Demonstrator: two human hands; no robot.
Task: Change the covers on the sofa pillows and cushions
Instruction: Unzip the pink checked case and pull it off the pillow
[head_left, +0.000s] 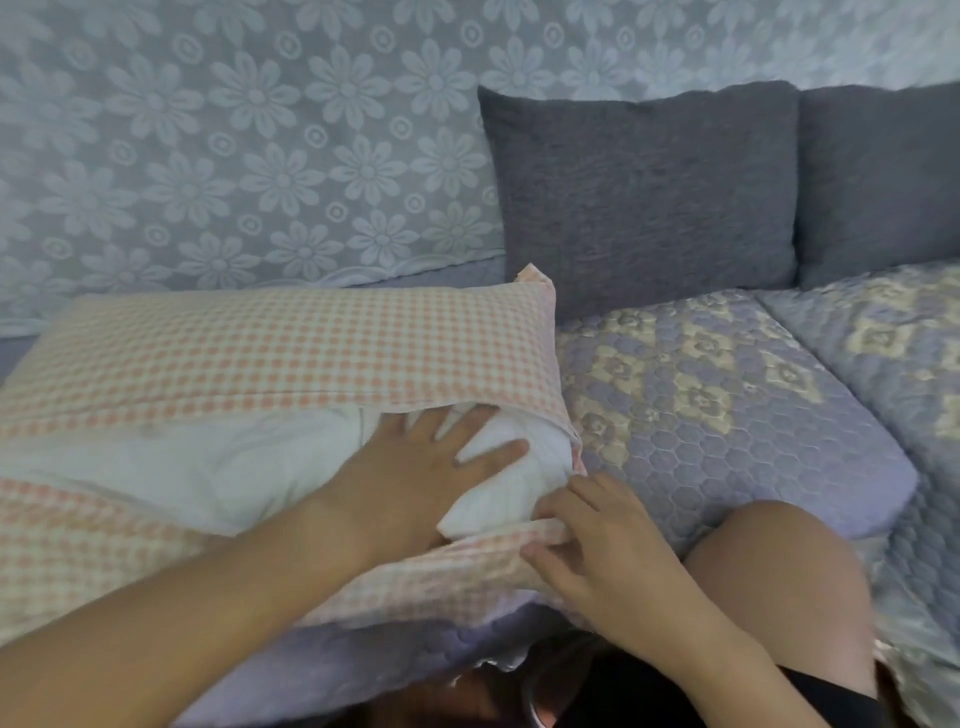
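I see the pink checked cover (270, 348) lying on the sofa seat (727, 415), its long axis running left to right, its open mouth toward me. Inside it sits the white pillow (171, 462), partly showing through the mouth, its far part hidden under the cloth. My left hand (431, 457) presses flat on the pillow, fingers spread. My right hand (597, 540) pinches the cover's lower edge. Two grey cushions (644, 192) lean against the flowered backrest (208, 156). The cover's left end is cut off.
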